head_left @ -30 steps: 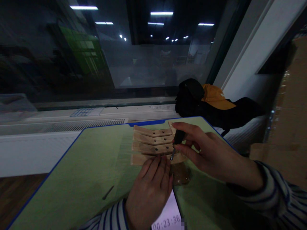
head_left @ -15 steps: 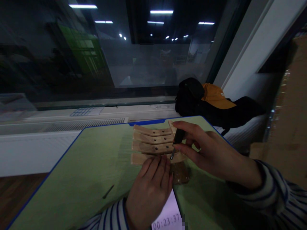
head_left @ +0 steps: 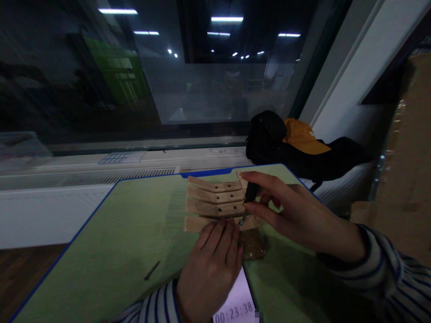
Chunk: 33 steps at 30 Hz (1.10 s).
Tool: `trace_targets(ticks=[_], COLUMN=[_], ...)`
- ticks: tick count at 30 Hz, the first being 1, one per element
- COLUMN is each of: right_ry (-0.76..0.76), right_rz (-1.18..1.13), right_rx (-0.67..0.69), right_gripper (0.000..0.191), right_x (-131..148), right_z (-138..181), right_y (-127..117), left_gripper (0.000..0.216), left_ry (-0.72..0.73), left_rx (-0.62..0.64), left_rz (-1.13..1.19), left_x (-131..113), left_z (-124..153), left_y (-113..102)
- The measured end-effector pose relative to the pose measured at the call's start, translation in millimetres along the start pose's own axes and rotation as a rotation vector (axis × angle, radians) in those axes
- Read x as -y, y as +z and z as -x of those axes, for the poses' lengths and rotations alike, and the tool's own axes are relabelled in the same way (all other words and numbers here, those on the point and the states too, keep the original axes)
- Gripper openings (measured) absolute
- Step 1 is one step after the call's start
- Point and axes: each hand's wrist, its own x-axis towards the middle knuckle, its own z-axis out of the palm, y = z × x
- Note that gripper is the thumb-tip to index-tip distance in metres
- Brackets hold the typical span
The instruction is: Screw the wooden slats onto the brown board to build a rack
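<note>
Several wooden slats (head_left: 213, 202) with drilled holes lie side by side on a green mat (head_left: 128, 242). My right hand (head_left: 296, 217) is closed on a small black-handled screwdriver (head_left: 248, 197), its tip down at the nearest slat. My left hand (head_left: 210, 269) lies with fingers stretched out, the fingertips pressing on the nearest slat's edge beside the tip. A small brownish bag (head_left: 252, 244) lies partly under my hands.
A loose dark screw (head_left: 151, 270) lies on the mat to the left. A black bag (head_left: 296, 154) with an orange cap (head_left: 303, 137) sits on the sill behind. A phone timer (head_left: 235, 305) shows near the front edge. Cardboard (head_left: 411, 157) stands at right.
</note>
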Motion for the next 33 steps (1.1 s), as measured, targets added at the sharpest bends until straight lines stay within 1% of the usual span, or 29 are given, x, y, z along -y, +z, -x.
trace_targets(ticks=[3,6,8,13,33], right_ry=[0.003,0.024,0.024,0.005,-0.007], right_rz=[-0.034,-0.083,-0.097,-0.043,0.061], right_rx=[0.014,0.055,0.057,0.026,-0.012], right_gripper=[0.057,0.054,0.052,0.048,0.048], right_x=[-0.1,-0.2,-0.8,-1.0,2.0], right_z=[0.1,-0.1,-0.3,-0.3,-0.4], right_y=[-0.7,-1.5,-2.3,-4.7,-1.0], left_gripper=[0.034,0.034,0.033,0.034,0.032], left_ry=[0.012,0.015,0.01,0.01,0.003], left_rx=[0.014,0.019,0.022,0.012,0.016], left_rz=[-0.013,-0.018,-0.019,-0.016,-0.004], left_x=[0.4,0.3,0.1,0.0,-0.2], left_z=[1.2,2.3,2.7,1.7,0.6], left_y=[1.6,3.3,3.8,2.3,3.4])
